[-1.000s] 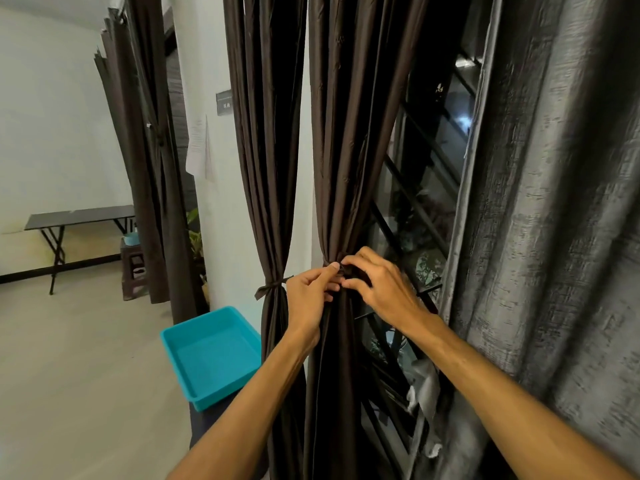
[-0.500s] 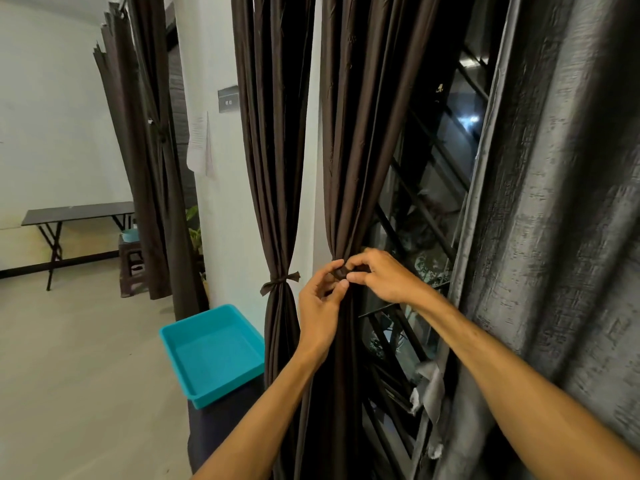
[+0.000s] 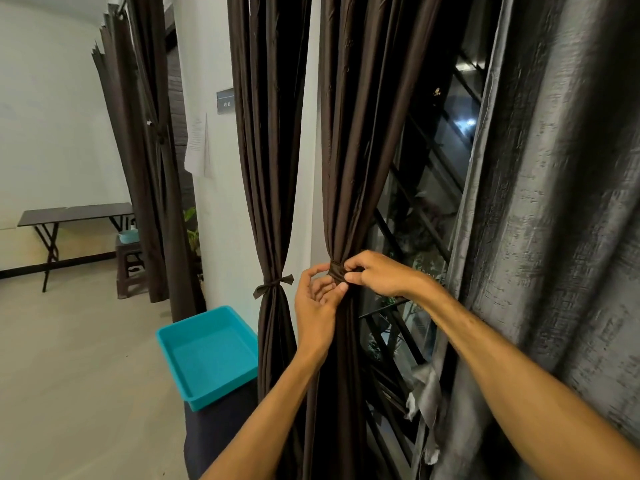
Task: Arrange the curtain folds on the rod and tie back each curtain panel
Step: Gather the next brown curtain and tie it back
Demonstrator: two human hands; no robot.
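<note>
One dark brown curtain panel hangs straight ahead, gathered into tight folds by a matching tie band. Just left hangs a second panel already knotted with its own tie, a turquoise tray low beside it; a grey curtain crowds my right. My right hand pinches the band between thumb and forefinger, my left hand curling its fingers onto it.

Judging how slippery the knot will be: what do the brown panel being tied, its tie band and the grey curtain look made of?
Brown panel: thin woven cloth, likely satin-like synthetic; soft sheen along its folds. Tie band: apparently the same brown cloth, same sheen. Grey curtain: heavier fabric, possibly velvety; streaky, mottled shine.
</note>
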